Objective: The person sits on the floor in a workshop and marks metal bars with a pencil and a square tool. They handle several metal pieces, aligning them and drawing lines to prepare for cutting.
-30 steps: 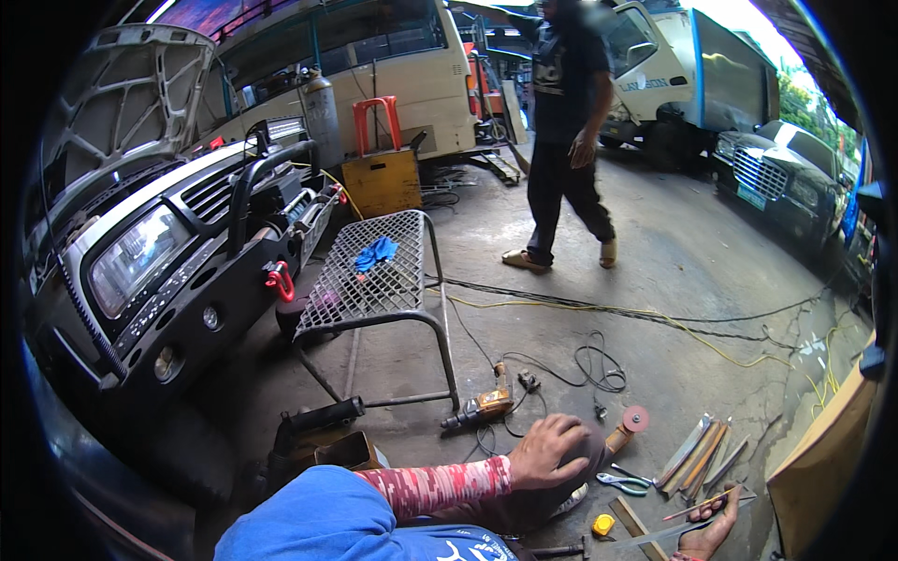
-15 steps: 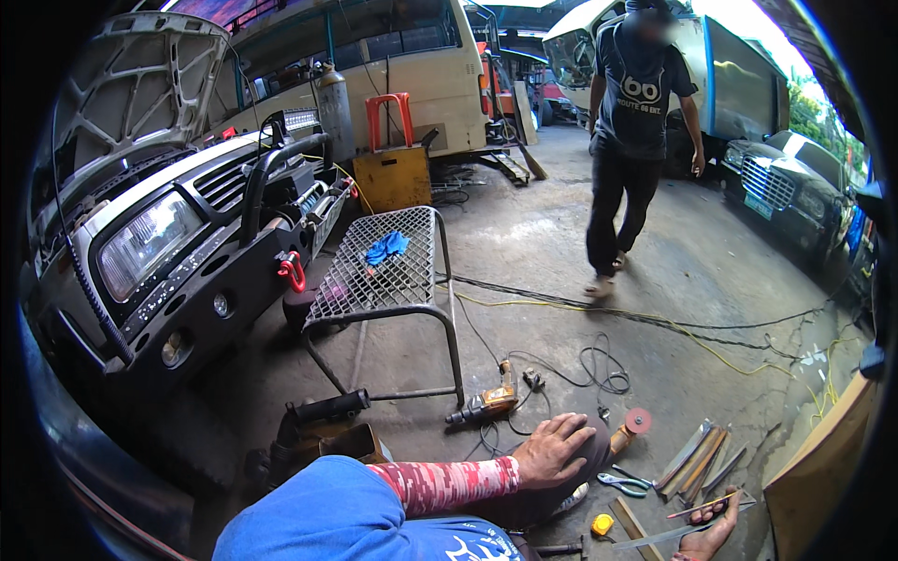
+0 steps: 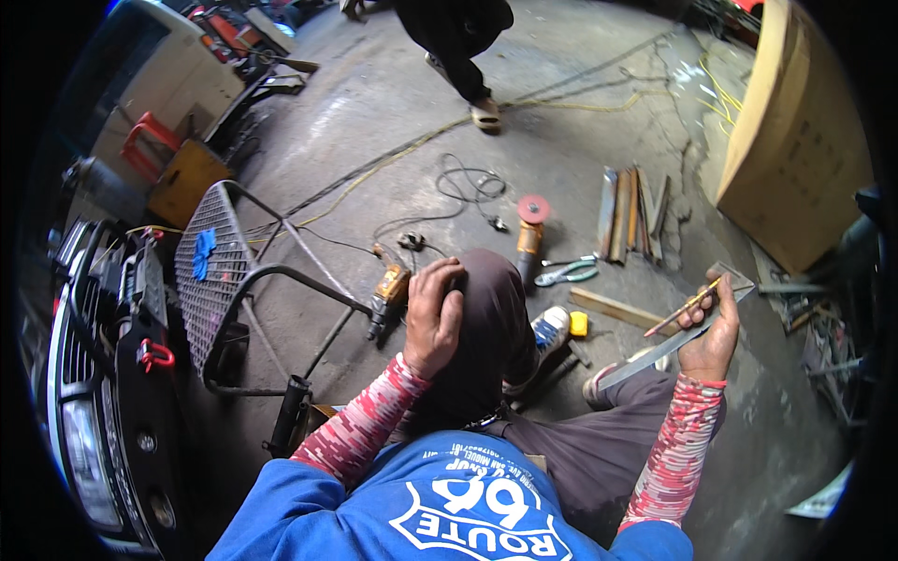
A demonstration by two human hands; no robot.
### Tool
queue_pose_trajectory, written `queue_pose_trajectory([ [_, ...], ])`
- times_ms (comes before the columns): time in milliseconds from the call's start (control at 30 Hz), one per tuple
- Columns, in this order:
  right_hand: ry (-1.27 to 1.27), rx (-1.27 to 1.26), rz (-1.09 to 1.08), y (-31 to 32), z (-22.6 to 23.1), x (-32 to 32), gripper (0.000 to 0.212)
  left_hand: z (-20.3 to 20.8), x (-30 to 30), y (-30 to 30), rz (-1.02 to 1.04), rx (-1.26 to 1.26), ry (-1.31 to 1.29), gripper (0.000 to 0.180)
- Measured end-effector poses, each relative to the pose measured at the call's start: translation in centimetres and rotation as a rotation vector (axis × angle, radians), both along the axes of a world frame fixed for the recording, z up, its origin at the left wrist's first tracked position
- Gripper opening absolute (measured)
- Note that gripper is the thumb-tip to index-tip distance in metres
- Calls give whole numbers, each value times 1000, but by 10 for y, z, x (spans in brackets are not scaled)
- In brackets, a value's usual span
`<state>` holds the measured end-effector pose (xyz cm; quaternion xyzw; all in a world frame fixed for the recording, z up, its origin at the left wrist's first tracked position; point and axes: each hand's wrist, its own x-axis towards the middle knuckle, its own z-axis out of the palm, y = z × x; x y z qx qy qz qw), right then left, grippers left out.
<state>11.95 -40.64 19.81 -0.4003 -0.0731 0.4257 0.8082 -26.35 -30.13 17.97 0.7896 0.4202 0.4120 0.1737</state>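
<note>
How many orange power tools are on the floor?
2: the drill, left of the raised knee, and the grinder, just right of it. More may be hidden behind other things.

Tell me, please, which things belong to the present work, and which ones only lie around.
Likely in the work:
pencil, in the right hand
flat metal strip, same hand

Apparently just lying about:
orange drill
green-handled pliers
grinder

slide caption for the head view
Left hand on the knee, right hand holding a pencil and flat metal strip.
</note>
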Motion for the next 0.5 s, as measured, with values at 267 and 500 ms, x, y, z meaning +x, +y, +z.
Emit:
queue_pose_trajectory([
  [267,21,-193,-195,-16,-7,11,29,-20,62,39,-41,-493,-218,30],
  [500,6,-205,-265,-17,-10,18,30,-17,78,35,-73,-470,-166,26],
])
